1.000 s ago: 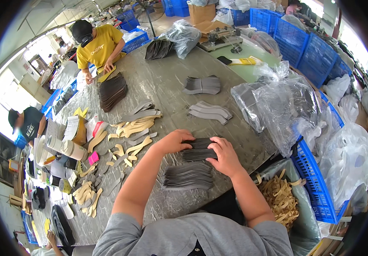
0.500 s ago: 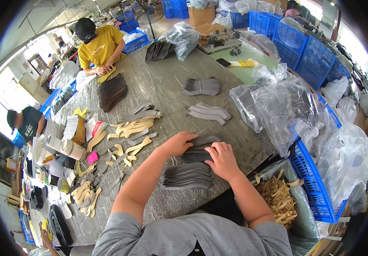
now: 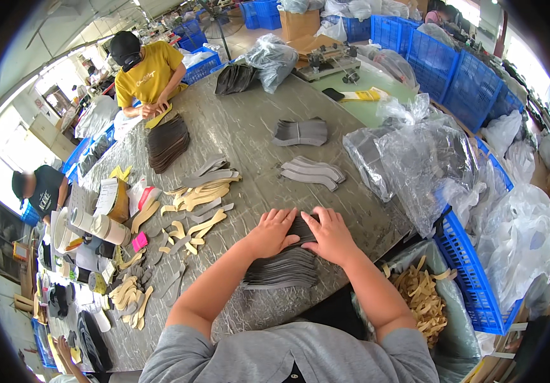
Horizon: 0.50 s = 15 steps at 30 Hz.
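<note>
Both hands are on a small stack of dark grey curved strips (image 3: pixel 300 228) in front of me. My left hand (image 3: pixel 272 233) cups its left end, thumb toward the near side. Against the right end is my right hand (image 3: pixel 328 236), its fingers closed over the edge. The hands hide much of the stack. Just nearer to me lies a larger stack of grey curved strips (image 3: pixel 279 269), its layers fanned. Farther up the table are a few loose grey curved pieces (image 3: pixel 313 172) and a banded grey bundle (image 3: pixel 300 132).
Cream and grey cut pieces (image 3: pixel 208 191) lie scattered at left on the table (image 3: pixel 249 153). At right are clear plastic bags (image 3: pixel 425 166), a blue crate (image 3: pixel 473 274) and a bin of cream scraps (image 3: pixel 418 300). Across the table, a person in yellow (image 3: pixel 153 73) handles a yellow piece beside a brown stack.
The grey strip at the far side of the small stack is no longer seen apart. My left hand has come down onto the stack's left end, and my right hand has shifted slightly left.
</note>
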### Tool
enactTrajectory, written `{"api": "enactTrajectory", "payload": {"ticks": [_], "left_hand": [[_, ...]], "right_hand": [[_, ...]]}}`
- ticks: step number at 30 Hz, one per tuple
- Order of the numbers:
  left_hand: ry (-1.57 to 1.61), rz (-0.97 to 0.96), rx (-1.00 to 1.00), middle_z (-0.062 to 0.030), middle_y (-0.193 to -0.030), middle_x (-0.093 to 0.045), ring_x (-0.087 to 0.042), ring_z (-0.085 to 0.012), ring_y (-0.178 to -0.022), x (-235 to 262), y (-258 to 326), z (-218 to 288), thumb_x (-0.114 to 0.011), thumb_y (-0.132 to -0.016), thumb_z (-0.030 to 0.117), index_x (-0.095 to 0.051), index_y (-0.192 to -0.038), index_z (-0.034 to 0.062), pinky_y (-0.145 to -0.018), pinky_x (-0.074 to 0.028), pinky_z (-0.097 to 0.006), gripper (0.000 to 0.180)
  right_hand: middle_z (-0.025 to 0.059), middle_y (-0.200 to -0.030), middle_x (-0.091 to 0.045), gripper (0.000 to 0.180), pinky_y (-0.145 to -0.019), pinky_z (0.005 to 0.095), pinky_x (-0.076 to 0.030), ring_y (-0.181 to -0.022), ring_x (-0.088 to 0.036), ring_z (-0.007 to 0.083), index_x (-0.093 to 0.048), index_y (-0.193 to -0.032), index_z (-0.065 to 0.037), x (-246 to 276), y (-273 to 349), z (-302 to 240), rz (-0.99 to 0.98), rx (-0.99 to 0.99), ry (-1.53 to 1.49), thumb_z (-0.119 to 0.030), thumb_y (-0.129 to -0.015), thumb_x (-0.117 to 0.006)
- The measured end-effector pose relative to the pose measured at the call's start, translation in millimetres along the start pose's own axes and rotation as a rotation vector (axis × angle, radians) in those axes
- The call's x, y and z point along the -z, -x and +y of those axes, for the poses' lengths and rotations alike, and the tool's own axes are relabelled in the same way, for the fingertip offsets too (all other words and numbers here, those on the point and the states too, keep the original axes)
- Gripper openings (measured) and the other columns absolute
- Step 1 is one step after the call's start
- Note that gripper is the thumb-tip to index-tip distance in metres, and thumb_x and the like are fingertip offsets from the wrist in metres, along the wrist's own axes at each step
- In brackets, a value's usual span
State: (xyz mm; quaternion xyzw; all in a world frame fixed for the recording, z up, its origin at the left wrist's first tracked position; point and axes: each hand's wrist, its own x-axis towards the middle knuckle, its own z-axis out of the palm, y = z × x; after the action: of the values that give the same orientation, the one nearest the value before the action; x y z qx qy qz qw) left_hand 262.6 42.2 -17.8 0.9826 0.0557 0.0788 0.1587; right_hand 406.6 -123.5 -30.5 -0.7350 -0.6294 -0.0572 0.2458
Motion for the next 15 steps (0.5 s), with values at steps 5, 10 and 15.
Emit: {"api": "enactTrajectory", "payload": {"ticks": [5,10,15], "left_hand": [[0.078,0.082,0.060,-0.0188,-0.137,-0.049,-0.045,-0.0364,-0.126,6,-27,-19,-0.060,-0.093,0.021,-0.044,-0.138,-0.0033,-0.105,-0.039,-0.045,0.054],[-0.021,-0.012,0.139,-0.0166,-0.146,-0.041,-0.038,-0.0349,-0.135,7,-103,-41,-0.066,-0.086,0.016,-0.043,-0.141,0.0005,-0.111,-0.035,-0.043,0.061],[-0.114,-0.155,0.047,-0.0141,-0.148,-0.039,-0.037,-0.0322,-0.137,-2,-162,-72,-0.080,-0.073,0.023,-0.044,-0.141,0.0053,-0.112,-0.034,-0.046,0.079]], "right_hand": [[0.0068,-0.108,-0.055,0.065,-0.087,0.0415,-0.041,-0.104,-0.052,0.0274,-0.056,-0.130,-0.008,1,-8,2,0.050,-0.029,0.051,-0.036,-0.075,-0.078],[0.0080,-0.108,-0.056,0.069,-0.087,0.0406,-0.041,-0.104,-0.052,0.0272,-0.054,-0.130,-0.006,-6,-12,3,0.049,-0.059,0.024,-0.038,-0.073,-0.078],[0.0088,-0.111,-0.057,0.078,-0.089,0.0402,-0.042,-0.105,-0.053,0.0270,-0.054,-0.128,-0.003,-13,-11,10,0.127,-0.028,-0.032,-0.046,-0.068,-0.077]]}}
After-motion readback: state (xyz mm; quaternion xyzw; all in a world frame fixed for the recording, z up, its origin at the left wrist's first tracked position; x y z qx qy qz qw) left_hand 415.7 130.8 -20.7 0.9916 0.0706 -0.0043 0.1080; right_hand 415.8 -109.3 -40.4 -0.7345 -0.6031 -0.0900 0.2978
